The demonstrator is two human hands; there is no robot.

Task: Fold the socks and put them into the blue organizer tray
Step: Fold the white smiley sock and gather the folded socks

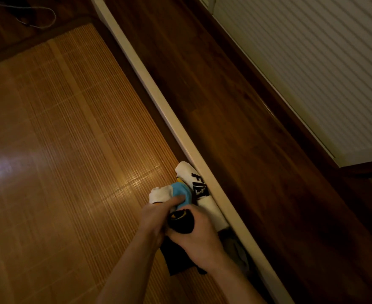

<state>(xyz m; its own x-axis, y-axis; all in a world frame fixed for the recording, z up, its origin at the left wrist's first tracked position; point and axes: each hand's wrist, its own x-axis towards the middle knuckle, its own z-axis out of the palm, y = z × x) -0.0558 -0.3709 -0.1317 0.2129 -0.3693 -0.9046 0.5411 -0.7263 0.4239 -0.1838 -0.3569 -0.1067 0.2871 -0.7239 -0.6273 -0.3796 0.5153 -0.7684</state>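
Note:
A small pile of socks lies on the bamboo mat (71,139) against the cream frame edge (180,137). A white sock with black lettering (194,183) rests along the edge. A white and light blue sock (169,193) sits beside it. My left hand (156,218) reaches into the pile, fingertips touching the blue sock. My right hand (198,238) grips a rolled black sock with a yellow mark (181,220). More dark fabric (178,257) lies under my hands. No blue organizer tray is in view.
Beyond the cream edge runs a dark wooden floor (246,150). A white ribbed panel (312,73) stands at the upper right. A cable (38,16) lies on the floor at the top left. A bright light glare sits on the mat's left.

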